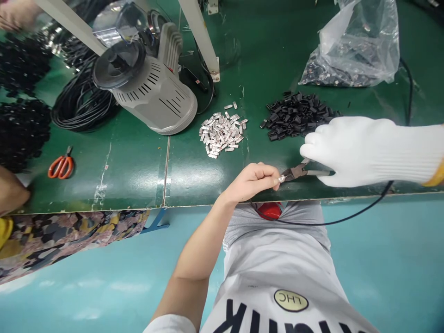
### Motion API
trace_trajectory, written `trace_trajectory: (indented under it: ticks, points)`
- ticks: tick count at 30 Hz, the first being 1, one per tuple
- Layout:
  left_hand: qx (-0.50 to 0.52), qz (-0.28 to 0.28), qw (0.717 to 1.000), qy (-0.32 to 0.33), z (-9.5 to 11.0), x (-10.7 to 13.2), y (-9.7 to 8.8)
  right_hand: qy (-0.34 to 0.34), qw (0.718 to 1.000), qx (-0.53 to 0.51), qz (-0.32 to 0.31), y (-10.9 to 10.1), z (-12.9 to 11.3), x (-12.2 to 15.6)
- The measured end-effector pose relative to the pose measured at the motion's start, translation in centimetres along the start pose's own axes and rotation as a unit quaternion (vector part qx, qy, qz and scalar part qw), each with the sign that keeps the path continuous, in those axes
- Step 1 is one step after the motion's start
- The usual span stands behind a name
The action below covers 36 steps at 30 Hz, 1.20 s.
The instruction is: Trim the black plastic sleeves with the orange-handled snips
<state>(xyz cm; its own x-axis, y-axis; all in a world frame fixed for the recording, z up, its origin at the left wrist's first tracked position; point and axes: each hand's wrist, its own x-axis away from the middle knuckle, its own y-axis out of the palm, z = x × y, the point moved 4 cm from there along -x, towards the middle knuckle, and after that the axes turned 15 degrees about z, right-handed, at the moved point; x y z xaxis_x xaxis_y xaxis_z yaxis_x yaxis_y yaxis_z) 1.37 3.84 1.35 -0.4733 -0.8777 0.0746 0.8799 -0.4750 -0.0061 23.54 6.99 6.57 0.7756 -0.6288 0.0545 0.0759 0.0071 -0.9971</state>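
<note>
Near the table's front edge, my bare left hand [256, 179] pinches a small silver metal connector [281, 178]. A black cable [305, 224] hangs from beneath this hand, crosses my lap and runs off to the right. My right hand [357, 150], in a white knit glove, is closed around the handles of a pair of pliers [295, 172]. The pliers' jaws meet the connector at my left fingertips; the exact grip there is too small to tell. Beyond my hands lie a heap of silver metal connector pieces [222, 132] and a heap of black plastic pieces [300, 113].
A clear bag [357, 51] of small parts lies at the far right. A grey machine [152, 88] stands left, beside coiled black cables [81, 104]. Orange-handled cutters [61, 165] lie farther left, near another person's arm [12, 192]. White posts [201, 39] rise behind.
</note>
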Motion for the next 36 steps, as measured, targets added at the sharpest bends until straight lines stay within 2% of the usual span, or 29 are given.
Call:
trace_trajectory:
  ticks: [3,5,11,17,22,28,36]
  points:
    - [0.012,-0.004,1.000,-0.003,0.0,0.0,0.0,0.057,0.998,-0.006,-0.037,0.1,-0.2,0.2]
    - [0.019,-0.004,1.000,-0.005,0.1,0.0,0.1,0.062,0.997,-0.010,-0.043,-0.3,-0.5,0.2]
    - [0.017,-0.005,1.000,-0.012,0.3,0.0,0.1,-0.065,0.997,0.040,0.011,-2.2,-0.7,-0.7]
    - [-0.004,-0.028,1.000,-0.009,0.1,0.1,0.0,-0.114,0.993,0.038,0.013,-1.9,-0.8,-1.9]
    - [-0.009,-0.033,0.999,0.007,0.1,0.2,0.0,-0.139,0.989,0.049,-0.024,-1.0,-0.5,-2.4]
    - [0.029,-0.027,0.999,0.004,-0.1,0.1,-0.2,-0.101,0.990,0.052,-0.087,-0.7,-0.5,-2.4]
    - [0.052,-0.021,0.998,-0.007,-0.3,0.0,-0.2,0.007,0.984,0.002,-0.175,-1.6,-1.1,-2.0]
